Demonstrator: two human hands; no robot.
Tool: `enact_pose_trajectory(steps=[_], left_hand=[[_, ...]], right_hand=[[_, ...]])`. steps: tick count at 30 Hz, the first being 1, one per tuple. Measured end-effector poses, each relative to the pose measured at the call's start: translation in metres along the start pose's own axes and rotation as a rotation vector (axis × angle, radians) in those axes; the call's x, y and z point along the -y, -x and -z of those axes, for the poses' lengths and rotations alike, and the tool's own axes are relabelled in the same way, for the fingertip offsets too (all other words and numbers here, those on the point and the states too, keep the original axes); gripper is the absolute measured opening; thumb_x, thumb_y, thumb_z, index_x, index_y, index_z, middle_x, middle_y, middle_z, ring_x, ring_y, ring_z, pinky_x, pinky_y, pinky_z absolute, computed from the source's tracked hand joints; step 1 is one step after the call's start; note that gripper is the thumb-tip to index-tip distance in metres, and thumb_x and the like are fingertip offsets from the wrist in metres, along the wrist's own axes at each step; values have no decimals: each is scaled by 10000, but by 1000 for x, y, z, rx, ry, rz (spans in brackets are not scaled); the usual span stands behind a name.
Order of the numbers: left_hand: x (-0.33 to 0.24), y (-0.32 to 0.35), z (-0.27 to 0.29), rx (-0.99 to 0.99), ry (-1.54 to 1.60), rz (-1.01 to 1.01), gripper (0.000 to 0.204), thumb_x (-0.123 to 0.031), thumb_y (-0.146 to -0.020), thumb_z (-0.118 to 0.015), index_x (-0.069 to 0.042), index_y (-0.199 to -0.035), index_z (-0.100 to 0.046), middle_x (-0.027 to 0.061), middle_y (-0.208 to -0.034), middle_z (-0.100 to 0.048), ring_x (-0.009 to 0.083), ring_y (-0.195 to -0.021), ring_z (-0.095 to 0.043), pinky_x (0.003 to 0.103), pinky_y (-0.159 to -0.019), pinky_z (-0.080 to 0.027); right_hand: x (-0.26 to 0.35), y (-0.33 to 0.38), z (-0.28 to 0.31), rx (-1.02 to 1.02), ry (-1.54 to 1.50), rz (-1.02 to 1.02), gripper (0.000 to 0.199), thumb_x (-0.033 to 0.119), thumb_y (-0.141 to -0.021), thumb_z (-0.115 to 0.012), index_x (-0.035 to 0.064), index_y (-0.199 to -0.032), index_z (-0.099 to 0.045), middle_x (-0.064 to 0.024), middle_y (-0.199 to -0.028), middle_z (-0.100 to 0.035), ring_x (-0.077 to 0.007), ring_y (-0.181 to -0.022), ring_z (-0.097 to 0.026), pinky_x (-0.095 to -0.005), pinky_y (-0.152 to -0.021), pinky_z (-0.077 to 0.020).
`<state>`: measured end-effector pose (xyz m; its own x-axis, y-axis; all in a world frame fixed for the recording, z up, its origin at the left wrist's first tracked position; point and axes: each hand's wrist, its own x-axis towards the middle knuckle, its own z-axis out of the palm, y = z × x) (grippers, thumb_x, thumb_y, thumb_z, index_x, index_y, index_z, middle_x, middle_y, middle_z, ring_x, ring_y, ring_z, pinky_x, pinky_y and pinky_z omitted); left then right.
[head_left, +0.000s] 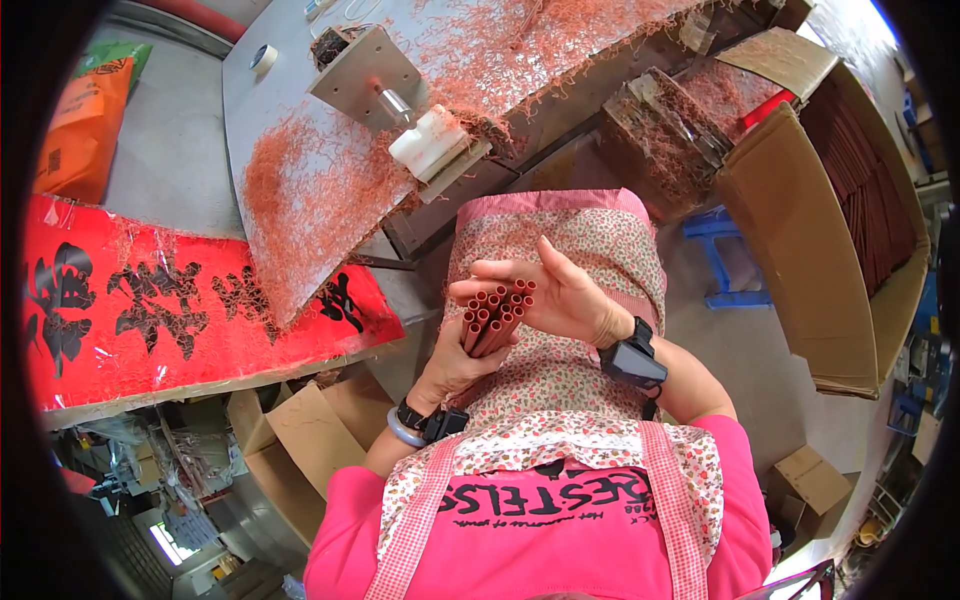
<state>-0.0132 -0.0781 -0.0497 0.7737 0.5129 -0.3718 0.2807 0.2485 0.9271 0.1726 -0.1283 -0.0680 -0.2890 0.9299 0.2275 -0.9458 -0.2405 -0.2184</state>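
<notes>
My left hand [455, 362] is closed round a bundle of thin, hollow, reddish-brown tubes [494, 318], held above my apron-covered lap with the open ends pointing up. Beside the bundle's upper ends is my right hand [566, 297], its fingers stretched out to the left behind the tubes and the thumb raised. It grips nothing; whether its palm touches the tubes I cannot tell. Beyond my knees, on the table, a metal plate [370, 75] carries a spindle [396, 106] that points at a white block [428, 141].
Orange-red shavings [330, 185] cover much of the table [250, 80]. A cardboard box [795, 240] with many similar tubes [858, 180] stands at right, near a blue stool [722, 255]. A red sheet with black characters [190, 350] lies at left, above an open carton [310, 425].
</notes>
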Motion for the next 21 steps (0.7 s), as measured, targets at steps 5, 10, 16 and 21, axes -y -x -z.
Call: enact_pose_trajectory(steps=[5,10,16,21], left_hand=[[-1,-2,-1,10,24,41,407,27,-724,-675,-24,-1118,-583,45,-945,-655,126,-894,-617,271,-827,-479],[2,-1,-2,7,43,40,419,27,-717,-680,-22,-1120,-576,45,-957,-649,131,-902,-612,275,-830,-477],[3,3,-1,11,56,65,429,22,-712,-686,-23,-1123,-574,46,-961,-647,133,-903,-611,275,-830,-475],[4,6,0,2,62,70,428,20,-709,-690,-24,-1119,-577,45,-952,-648,133,-895,-613,276,-824,-475]], right_hand=[[3,0,1,-22,-38,2,697,551,-951,-184,22,-1359,-383,-233,-1411,-334,-331,-1332,-301,-455,-1110,-184],[3,2,-1,-55,-18,-4,681,557,-948,-229,29,-1342,-402,-217,-1395,-367,-311,-1274,-391,-432,-1067,-296],[-2,3,-1,-39,-25,6,673,548,-951,-230,26,-1337,-407,-224,-1394,-365,-316,-1271,-393,-437,-1065,-298],[-5,2,-3,-59,-9,15,662,538,-955,-231,27,-1334,-413,-226,-1394,-364,-319,-1272,-391,-438,-1069,-291]])
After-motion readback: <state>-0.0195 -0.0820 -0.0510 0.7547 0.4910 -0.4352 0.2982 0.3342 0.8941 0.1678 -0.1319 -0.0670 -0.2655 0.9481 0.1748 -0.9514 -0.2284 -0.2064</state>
